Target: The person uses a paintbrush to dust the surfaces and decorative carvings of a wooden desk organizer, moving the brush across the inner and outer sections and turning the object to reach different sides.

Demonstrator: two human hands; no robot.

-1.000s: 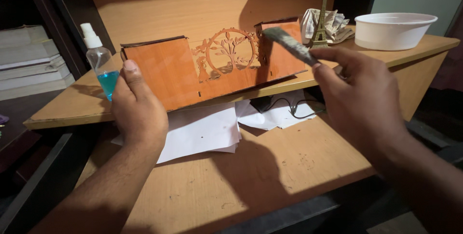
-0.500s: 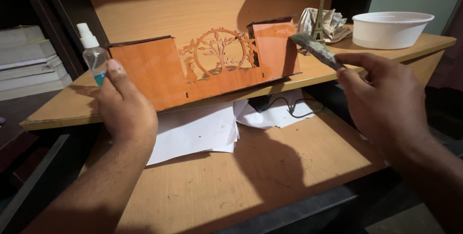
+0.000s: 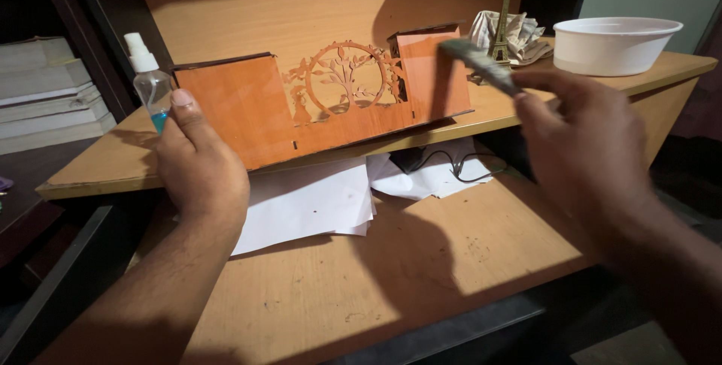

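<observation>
Two hands, wooden cut-out holder, brush at its right end.

Left hand [image 3: 199,166] grips the orange wooden holder [image 3: 323,102] by its near left corner, thumb pressed on the face, tilting it up off the desk shelf [image 3: 98,166], likely to expose that face. Right hand [image 3: 583,147] pinches a blurred brush [image 3: 477,64] beside the holder's right tower. Fingers behind the panel hidden; spray bottle [image 3: 150,83] partly covered.

Single head view, looking down and forward, close over wooden desk [image 3: 421,275]; no second view.

White bowl [image 3: 617,45], tower figurine [image 3: 500,23], spray bottle [image 3: 150,83], papers [image 3: 316,199].
</observation>
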